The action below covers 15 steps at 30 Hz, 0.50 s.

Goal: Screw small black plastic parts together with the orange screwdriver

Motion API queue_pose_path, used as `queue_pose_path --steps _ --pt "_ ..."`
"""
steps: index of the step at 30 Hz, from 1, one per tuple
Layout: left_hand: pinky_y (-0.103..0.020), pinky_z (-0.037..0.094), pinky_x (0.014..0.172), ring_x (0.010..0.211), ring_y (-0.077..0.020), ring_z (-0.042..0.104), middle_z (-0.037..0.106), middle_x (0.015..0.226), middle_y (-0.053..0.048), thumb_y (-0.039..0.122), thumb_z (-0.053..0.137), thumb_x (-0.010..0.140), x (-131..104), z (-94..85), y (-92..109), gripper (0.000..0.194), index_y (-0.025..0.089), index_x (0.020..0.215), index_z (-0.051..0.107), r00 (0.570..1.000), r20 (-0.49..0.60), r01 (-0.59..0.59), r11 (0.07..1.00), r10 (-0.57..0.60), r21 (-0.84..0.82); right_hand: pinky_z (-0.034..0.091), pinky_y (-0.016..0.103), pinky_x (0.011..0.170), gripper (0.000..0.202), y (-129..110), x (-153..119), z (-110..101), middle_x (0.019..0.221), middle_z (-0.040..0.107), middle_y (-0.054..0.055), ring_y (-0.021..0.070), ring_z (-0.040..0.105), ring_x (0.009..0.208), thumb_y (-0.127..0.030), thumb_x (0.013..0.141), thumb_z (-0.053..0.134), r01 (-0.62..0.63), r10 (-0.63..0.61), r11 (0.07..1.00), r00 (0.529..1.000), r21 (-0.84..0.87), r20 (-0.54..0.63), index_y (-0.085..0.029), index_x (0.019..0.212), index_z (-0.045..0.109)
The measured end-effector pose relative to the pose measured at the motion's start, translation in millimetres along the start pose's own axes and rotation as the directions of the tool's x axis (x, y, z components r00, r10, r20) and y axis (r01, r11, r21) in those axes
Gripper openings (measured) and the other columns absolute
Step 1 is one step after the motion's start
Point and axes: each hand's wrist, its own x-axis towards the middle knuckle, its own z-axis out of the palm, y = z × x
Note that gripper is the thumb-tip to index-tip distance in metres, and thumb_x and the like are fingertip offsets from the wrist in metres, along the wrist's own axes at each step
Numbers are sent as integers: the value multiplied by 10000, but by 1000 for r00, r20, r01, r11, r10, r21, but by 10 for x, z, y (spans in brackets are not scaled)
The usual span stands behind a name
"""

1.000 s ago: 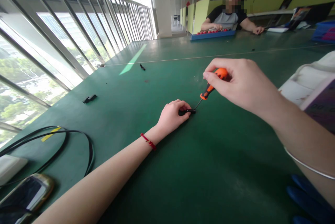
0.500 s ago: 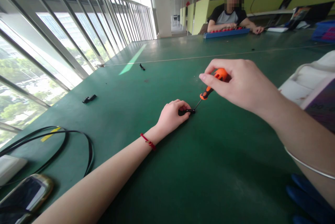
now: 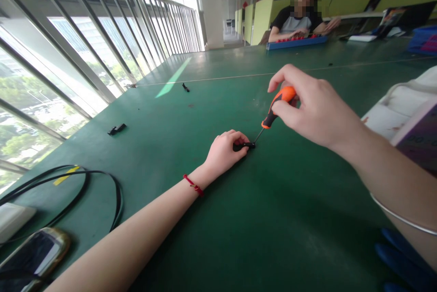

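Observation:
My left hand (image 3: 227, 149) rests on the green table (image 3: 218, 237) and pinches a small black part (image 3: 251, 145) between thumb and fingers; its exact kind is too small to make out. Above and to the right, my right hand (image 3: 309, 101) holds an orange and black screwdriver (image 3: 270, 118) by the handle, thumb on the near side and index finger lifted off. The screwdriver leans, its thin shaft running down to the outer end of the black part. Whether the tip sits in a screw cannot be seen.
Two small black pieces (image 3: 117, 129) (image 3: 185, 87) lie to the left and farther back. A black cable (image 3: 118, 192) and a phone (image 3: 37, 255) are at lower left. Across the table a person (image 3: 297, 23) sits behind a blue tray (image 3: 297, 43). White bag (image 3: 406, 96) at right.
My right hand's fingers have opened and shifted around the screwdriver handle, the index finger rising. My left hand and the black part stay put. The person across has raised a hand.

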Motion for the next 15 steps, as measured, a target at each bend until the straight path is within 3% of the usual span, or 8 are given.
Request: queue_pose_path --steps 2,5,7,9,11,13,15 --pt "-264 470 705 776 -151 563 603 824 -18 193 563 742 -1 1 -2 142 189 854 650 1000 1 -3 1000 3 4 308 280 538 147 10 6 8 598 550 -20 149 463 527 -304 765 523 10 -10 1000 1000 5 3 -225 886 553" --pt "-264 469 710 777 -151 565 606 834 -19 210 568 750 -6 1 -3 132 192 854 648 1000 0 1 1000 -1 3 314 287 549 248 19 9 14 559 549 -16 144 447 510 -429 835 452 35 -35 999 999 13 -6 -227 755 572" --pt "-264 468 707 776 -151 566 607 839 -20 228 565 762 -7 0 -4 128 193 855 647 1000 2 7 1000 -7 2 318 290 557 222 13 7 10 539 535 -16 145 434 501 -387 834 451 32 -31 999 999 5 -12 -229 741 575" --pt "-263 468 701 771 -150 565 606 838 -21 239 560 773 -6 -2 -5 129 194 858 647 1000 5 7 1000 -7 4 331 297 582 123 2 5 -1 559 538 -19 155 452 520 -289 786 487 17 -17 1000 1000 5 1 -232 850 575" --pt "-261 468 697 765 -149 564 605 833 -21 240 558 779 -4 -2 -10 129 194 860 648 1000 4 1 1000 -1 6 342 306 616 193 -8 3 -16 573 545 -23 164 475 544 -268 755 515 15 -15 1000 999 13 30 -236 939 563" --pt "-259 469 694 763 -147 562 604 828 -20 240 561 781 -4 1 -16 126 196 859 649 1000 0 -5 1000 5 7 340 313 635 151 -10 3 -30 560 538 -24 159 471 543 -342 789 507 30 -30 1000 998 5 57 -242 870 585" --pt "-257 469 696 768 -147 562 604 828 -20 240 562 782 -5 5 -20 123 196 855 651 1000 -5 -6 1000 6 4 332 313 625 267 -5 1 -40 537 518 -16 150 452 526 -430 837 449 41 -40 999 997 -14 68 -234 721 589"
